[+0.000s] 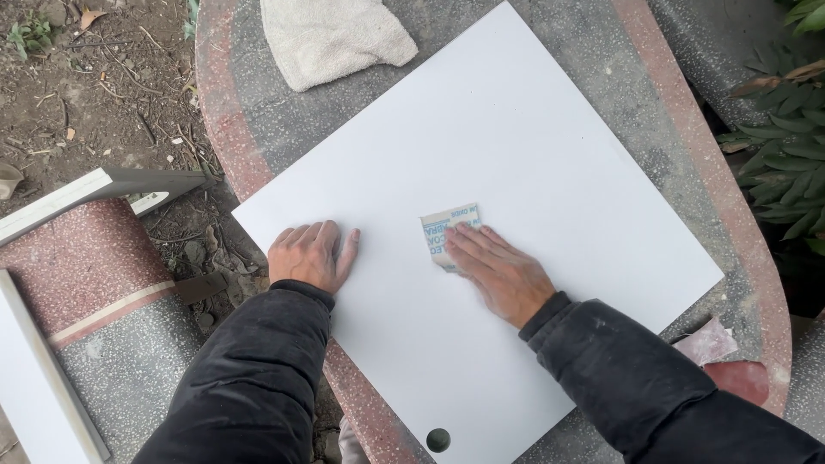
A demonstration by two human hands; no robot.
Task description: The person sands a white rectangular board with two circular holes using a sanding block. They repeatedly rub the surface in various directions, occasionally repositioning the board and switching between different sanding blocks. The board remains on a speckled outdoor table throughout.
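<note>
A large white board (516, 155) lies flat on a round stone table (670, 112). My left hand (311, 253) rests palm down on the board's near left edge, fingers together. My right hand (498, 271) presses flat on a small folded sheet of sandpaper (445, 230), its pale printed back facing up, in the middle of the board. A round hole (438, 440) is cut near the board's bottom corner. Both arms wear dark sleeves.
A beige cloth (331, 34) lies at the table's far edge, touching the board's corner. Another scrap of sandpaper (709, 342) sits on the table at right. A stone bench (94, 275) and white panels (34, 378) stand left. Green plant leaves (791, 163) are right.
</note>
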